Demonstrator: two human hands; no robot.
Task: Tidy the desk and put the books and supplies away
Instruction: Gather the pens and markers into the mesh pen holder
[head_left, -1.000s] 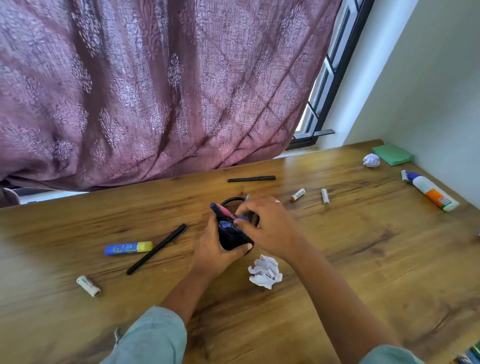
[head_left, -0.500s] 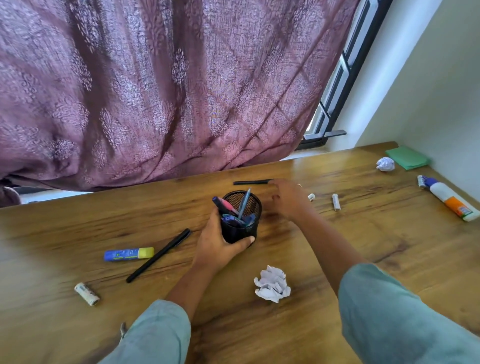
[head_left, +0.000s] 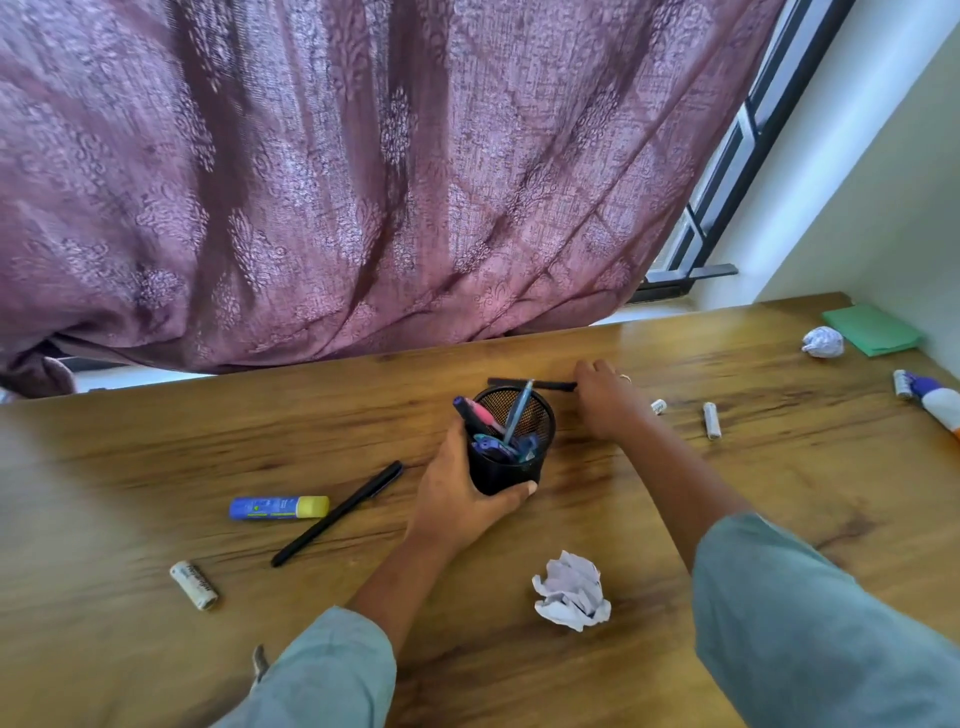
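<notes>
Counter (head_left: 156, 441) view, left to right: glue stick (head_left: 279, 507) and black pen (head_left: 337, 513) are lying flat side by side; left hand (head_left: 457, 501) is gripping the mesh pen cup (head_left: 514, 452), fingers (head_left: 451, 452) curled round its wall, the cup standing upright mid-counter; crumpled paper (head_left: 571, 592) is lying nearer the viewer; right hand (head_left: 605, 402) is covering one end of a second pen (head_left: 511, 383) behind the cup, fingers bent down, grasp not discernible.

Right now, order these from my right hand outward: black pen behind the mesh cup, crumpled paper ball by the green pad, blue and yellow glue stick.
From the right hand:
1. Thin black pen, at its fingers, behind the black mesh cup.
2. Crumpled white paper ball, far right.
3. Blue and yellow glue stick, near left.
</notes>
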